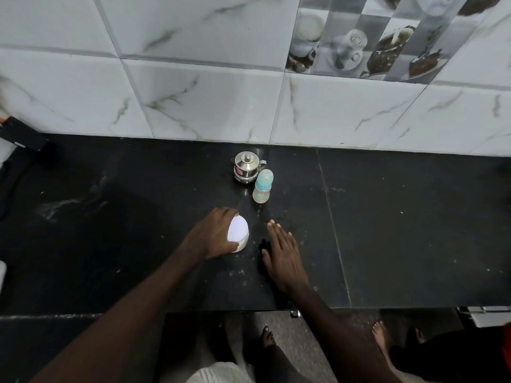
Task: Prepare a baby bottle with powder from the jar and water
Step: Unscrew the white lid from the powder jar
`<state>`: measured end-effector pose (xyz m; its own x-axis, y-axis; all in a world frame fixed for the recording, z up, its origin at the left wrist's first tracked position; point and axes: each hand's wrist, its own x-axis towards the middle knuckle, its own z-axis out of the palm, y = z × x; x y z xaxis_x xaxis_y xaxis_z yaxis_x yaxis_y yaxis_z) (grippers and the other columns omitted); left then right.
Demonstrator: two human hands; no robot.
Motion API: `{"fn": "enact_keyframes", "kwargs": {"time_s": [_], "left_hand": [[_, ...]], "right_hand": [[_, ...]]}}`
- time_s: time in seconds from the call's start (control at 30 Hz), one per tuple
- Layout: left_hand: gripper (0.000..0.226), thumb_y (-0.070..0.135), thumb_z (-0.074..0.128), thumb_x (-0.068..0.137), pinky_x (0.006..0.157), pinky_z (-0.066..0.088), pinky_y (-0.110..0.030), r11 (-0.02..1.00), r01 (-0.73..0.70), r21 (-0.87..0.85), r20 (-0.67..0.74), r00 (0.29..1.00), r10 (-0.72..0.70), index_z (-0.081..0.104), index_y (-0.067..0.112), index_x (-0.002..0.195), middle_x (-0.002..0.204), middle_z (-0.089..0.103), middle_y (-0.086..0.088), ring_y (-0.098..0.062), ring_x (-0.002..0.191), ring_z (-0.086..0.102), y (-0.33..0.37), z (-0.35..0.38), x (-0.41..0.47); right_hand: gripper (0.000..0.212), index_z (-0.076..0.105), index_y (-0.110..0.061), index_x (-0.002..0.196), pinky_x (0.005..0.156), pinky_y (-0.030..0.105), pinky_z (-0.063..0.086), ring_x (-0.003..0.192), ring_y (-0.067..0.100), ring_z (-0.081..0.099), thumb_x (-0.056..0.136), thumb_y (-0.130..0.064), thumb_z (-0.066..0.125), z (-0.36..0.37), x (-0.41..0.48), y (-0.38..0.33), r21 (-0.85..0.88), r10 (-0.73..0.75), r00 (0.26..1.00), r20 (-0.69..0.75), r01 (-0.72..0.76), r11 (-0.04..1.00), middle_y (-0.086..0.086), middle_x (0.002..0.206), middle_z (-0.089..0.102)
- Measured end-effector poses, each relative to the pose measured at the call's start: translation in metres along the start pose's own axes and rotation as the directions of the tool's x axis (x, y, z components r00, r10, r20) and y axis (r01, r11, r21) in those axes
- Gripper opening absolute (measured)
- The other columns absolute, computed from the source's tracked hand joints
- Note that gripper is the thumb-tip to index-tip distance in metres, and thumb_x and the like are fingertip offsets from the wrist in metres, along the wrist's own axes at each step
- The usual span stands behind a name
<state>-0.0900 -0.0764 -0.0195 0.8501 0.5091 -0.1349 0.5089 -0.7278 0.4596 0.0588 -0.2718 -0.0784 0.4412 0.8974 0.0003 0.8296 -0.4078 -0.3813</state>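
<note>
Black stone counter [387, 217]: bears every item; meets a white marbled tile wall [193, 78] at the back.
Jar [238, 234]: white, round lid uppermost, upright on the counter, nearer the person than the bottle.
Left hand [211, 234]: fingers and thumb curled round the jar's side, gripping it.
Right hand [283, 254]: fingers straight, palm down, holding nothing, just right of the jar; contact with the counter cannot be told.
Baby bottle [262, 189]: upright, teal cap on, beyond both hands and apart from them.
Steel pot [247, 167]: lidded, just behind the bottle, towards the wall.
</note>
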Motion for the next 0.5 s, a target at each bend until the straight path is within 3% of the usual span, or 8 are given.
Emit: {"fn": "enact_keyframes", "kwargs": {"time_s": [0.17, 0.4, 0.5], "left_hand": [[0.085, 0.043, 0.081, 0.072, 0.101, 0.049, -0.037, 1.0, -0.008, 0.013, 0.012, 1.0, 0.008, 0.046, 0.017, 0.145, 0.145, 0.049, -0.002, -0.021, 0.132, 0.047, 0.002, 0.001, -0.006], [0.085, 0.04, 0.081, 0.071, 0.103, 0.05, -0.041, 0.999, -0.031, 0.012, 0.018, 0.999, 0.03, 0.048, 0.014, 0.144, 0.143, 0.051, -0.005, -0.026, 0.129, 0.05, 0.003, 0.0, -0.011], [0.089, 0.04, 0.08, 0.072, 0.103, 0.049, -0.043, 0.999, -0.028, 0.04, 0.034, 0.999, 0.026, 0.043, 0.013, 0.149, 0.146, 0.049, -0.007, -0.027, 0.132, 0.047, 0.006, 0.0, -0.013]], "right_hand": [[0.077, 0.016, -0.017, 0.165, 0.128, 0.03, 0.003, 0.158, 0.014, 0.016, 0.101, -0.037, 0.054, 0.003, 0.0, -0.014, 0.069, -0.047, 0.998, 0.038, 0.044, 0.997, 0.0, 0.172, 0.017], [0.099, 0.021, -0.017, 0.164, 0.127, 0.034, 0.025, 0.154, 0.017, 0.027, 0.086, -0.032, 0.079, 0.007, 0.013, -0.029, 0.282, -0.049, 0.994, 0.093, 0.021, 0.959, -0.001, 0.169, 0.027], [0.109, 0.019, -0.018, 0.164, 0.124, 0.025, 0.023, 0.153, 0.015, 0.029, 0.079, -0.031, 0.086, 0.011, 0.019, -0.032, 0.352, -0.018, 0.992, 0.129, -0.029, 0.935, -0.002, 0.169, 0.027]]}}
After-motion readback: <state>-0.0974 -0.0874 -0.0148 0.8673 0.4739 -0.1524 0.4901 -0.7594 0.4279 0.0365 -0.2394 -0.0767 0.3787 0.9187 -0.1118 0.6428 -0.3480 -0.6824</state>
